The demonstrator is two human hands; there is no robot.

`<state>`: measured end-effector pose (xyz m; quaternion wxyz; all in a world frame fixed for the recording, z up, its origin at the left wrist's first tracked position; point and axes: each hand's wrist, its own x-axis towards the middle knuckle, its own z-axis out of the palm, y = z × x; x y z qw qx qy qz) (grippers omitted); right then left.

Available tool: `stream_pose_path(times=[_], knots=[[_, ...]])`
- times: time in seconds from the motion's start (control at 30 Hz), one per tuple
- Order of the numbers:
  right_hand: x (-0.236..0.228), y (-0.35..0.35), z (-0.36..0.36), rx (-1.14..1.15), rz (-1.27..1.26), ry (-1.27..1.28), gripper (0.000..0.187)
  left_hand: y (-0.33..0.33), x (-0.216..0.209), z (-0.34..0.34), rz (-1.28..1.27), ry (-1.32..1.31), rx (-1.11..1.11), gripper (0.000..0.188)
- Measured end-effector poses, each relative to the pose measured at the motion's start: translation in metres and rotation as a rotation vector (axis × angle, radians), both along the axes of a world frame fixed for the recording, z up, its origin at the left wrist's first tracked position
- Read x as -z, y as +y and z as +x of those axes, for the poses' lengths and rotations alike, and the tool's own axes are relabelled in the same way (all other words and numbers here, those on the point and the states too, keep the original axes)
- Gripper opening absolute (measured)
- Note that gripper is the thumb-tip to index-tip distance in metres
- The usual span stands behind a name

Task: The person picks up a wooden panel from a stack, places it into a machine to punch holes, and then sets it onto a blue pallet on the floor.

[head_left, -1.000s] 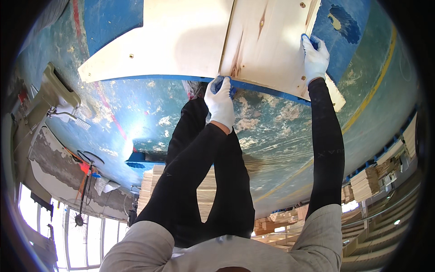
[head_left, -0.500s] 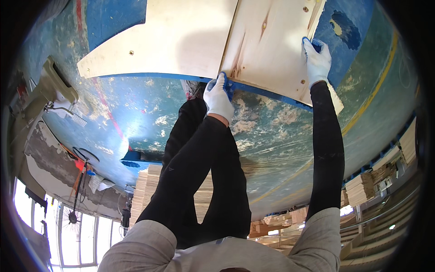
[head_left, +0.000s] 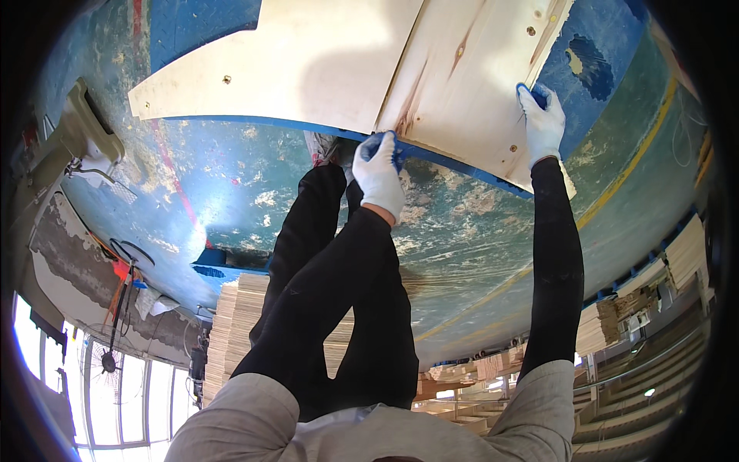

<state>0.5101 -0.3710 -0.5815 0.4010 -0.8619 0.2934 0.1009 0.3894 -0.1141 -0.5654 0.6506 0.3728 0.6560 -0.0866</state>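
Two pale wood veneer sheets lie side by side on a blue surface, the left sheet (head_left: 292, 69) with a curved outline and the right sheet (head_left: 454, 85) marked by brown streaks and knots. My left hand (head_left: 379, 179), in a white glove with blue fingers, is closed at the near edge of the right sheet, by the seam; its fingertips partly hide that corner. At the right sheet's right edge, my right hand (head_left: 543, 127) pinches the edge, its glove matching the other.
The blue surface (head_left: 589, 69) is worn and shows beyond the right sheet. A scuffed green floor (head_left: 462, 231) carries a yellow line. Stacked wood sheets (head_left: 235, 323) stand behind my legs, with more stacks (head_left: 596, 327) at right. At left are a beige machine part (head_left: 92, 138) and a fan (head_left: 109, 360).
My right hand has slid a little nearer along the right sheet's edge. My left hand has shifted slightly nearer. The view has tilted a little, and the seam leans more to the right.
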Motion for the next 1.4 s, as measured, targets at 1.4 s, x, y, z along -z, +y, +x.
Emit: stream_pose_path(times=[1.4], knots=[[-0.070, 0.141, -0.105, 0.311, 0.405, 0.249, 0.025, 0.162, -0.031, 0.117, 1.007, -0.629, 1.253, 0.039]])
